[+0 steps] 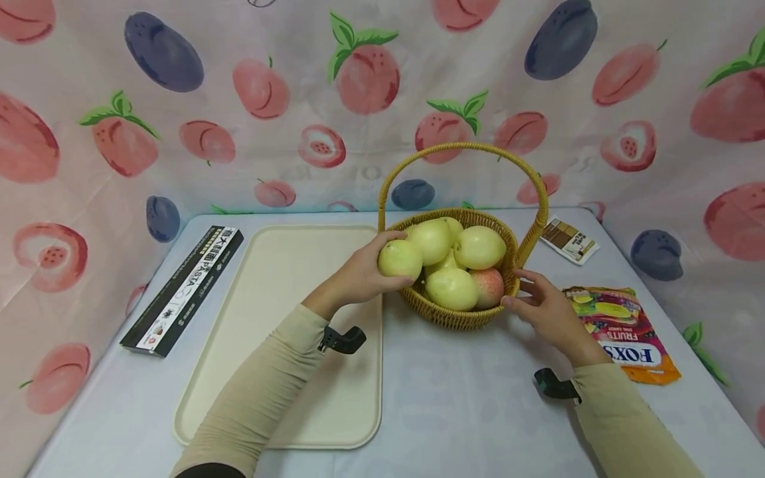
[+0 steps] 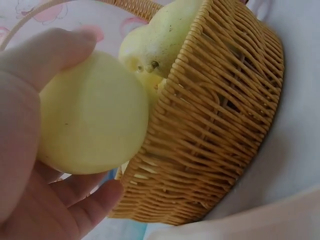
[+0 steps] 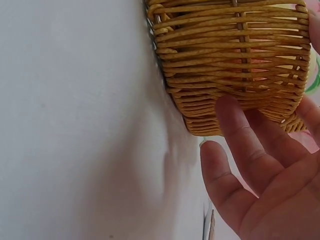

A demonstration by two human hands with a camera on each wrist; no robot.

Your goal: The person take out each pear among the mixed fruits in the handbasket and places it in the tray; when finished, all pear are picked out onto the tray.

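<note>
My left hand (image 1: 366,269) grips a pale yellow-green pear (image 1: 400,259) at the left rim of a wicker basket (image 1: 445,317). In the left wrist view, the thumb lies over the top of that pear (image 2: 95,115) and the fingers come from below. More pears (image 1: 457,289) are heaped in the basket, with a reddish peach (image 1: 488,287) at the front right. My right hand (image 1: 546,309) holds the basket's right side near the foot of its handle. In the right wrist view, fingertips (image 3: 232,112) touch the woven wall, and the thumb is mostly cut off.
A cream tray (image 1: 281,405) lies left of the basket, under my left forearm. Beyond it is a black pasta box (image 1: 185,289). To the right are a FOX'S candy bag (image 1: 627,332) and a small brown-and-white packet (image 1: 570,240). A fruit-print cloth (image 1: 239,172) hangs behind.
</note>
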